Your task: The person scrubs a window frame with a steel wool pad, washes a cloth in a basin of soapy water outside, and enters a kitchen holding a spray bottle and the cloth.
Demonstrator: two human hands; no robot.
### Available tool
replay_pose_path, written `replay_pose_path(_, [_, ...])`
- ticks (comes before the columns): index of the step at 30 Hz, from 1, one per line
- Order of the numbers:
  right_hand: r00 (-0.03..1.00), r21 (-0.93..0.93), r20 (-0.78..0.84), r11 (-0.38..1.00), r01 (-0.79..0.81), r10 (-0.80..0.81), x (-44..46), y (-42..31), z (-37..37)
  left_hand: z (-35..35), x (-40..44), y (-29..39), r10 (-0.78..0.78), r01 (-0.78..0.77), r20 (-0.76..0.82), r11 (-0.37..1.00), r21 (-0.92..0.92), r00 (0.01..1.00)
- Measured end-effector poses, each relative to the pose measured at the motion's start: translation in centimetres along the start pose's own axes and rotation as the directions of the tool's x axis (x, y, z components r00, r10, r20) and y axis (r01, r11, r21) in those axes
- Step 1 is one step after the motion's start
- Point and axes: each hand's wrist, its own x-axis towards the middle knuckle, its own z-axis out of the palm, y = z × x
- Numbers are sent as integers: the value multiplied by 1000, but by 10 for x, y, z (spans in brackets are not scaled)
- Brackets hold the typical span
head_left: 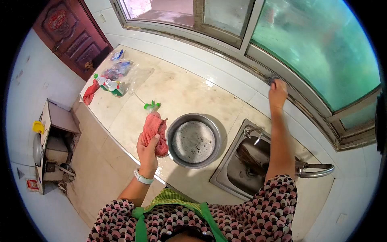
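Note:
My left hand (147, 155) is closed around a wet red cloth (153, 131), held over the counter just left of a metal basin (194, 140) of grey, sudsy water. My right hand (278, 93) reaches up to the window's lower frame, its fingers closed on a small dark scouring pad (271, 79) that touches the sill. Behind the red cloth, a bottle with a green spray head (152, 106) is partly hidden.
A steel sink (246, 161) with a brush-like item inside and a faucet (318, 170) lies under my right arm. White bottles (114, 87), plastic bags (117, 70) and another red cloth (91, 92) sit at the counter's far left end. Window panes (318, 48) rise behind.

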Motion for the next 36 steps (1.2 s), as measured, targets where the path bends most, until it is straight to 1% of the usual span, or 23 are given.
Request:
replay_pose_path(1, [997,-11,32,998,65,-64,4,-12,9,-3,2,-2,-10,10,1,1000,-4,1000])
replay_pose_path(2, [997,-10,31,998,67,-66,8,-23,16,-9,6,-6,-29,29,6,1000,-4,1000])
replay_pose_path(5, [997,13,46,998,58,-59,15,-52,33,-14,16,-3,-39,39,1,999,-8,999])
replay_pose_path(8, [996,-60,89,998,20,-14,18,-75,43,-31,38,-9,-63,64,26,998,-16,998])
replay_pose_path(12, [999,-66,36,997,33,-31,27,-109,73,-52,75,-5,-73,74,69,997,-18,995])
replay_pose_path(14, [999,-82,21,996,37,-36,31,-133,97,-64,90,5,-80,82,60,996,-27,995])
replay_pose_path(16, [998,-23,-41,999,41,-42,42,-164,128,-79,103,16,-70,71,38,997,-28,997])
replay_pose_path(17, [999,-8,0,999,52,-52,50,-178,141,-87,108,21,-71,72,41,997,-28,997])
replay_pose_path(18, [997,12,38,998,60,-60,57,-193,154,-96,112,26,-47,47,11,998,-29,999])
replay_pose_path(20, [997,14,56,998,60,-60,69,-223,176,-116,119,33,-6,6,-21,1000,-14,1000])
replay_pose_path(22, [980,20,197,1000,6,-10,81,-245,198,-128,122,42,12,-12,-29,1000,-17,1000])
replay_pose_path(23, [976,43,216,999,-33,23,81,-250,217,-130,122,45,27,-28,-49,999,-33,998])
replay_pose_path(25, [981,19,193,1000,-4,1,84,-273,213,-129,122,50,48,-51,-52,998,-49,997])
replay_pose_path(29, [985,52,174,999,-9,0,77,-264,182,-127,114,54,35,-38,-50,998,-52,998])
replay_pose_path(31, [951,-74,295,995,-72,91,75,-224,160,-124,115,50,26,-28,-47,998,-59,999])
replay_pose_path(33, [947,-169,302,984,-58,108,59,-172,142,-123,115,47,10,-10,-5,998,-68,1000])
replay_pose_path(35, [952,-130,181,965,-227,248,43,-141,99,-118,115,46,-11,11,-2,996,-86,1000])
replay_pose_path(36, [938,-233,165,936,-264,305,40,-127,78,-116,115,45,-19,19,1,995,-97,1000])
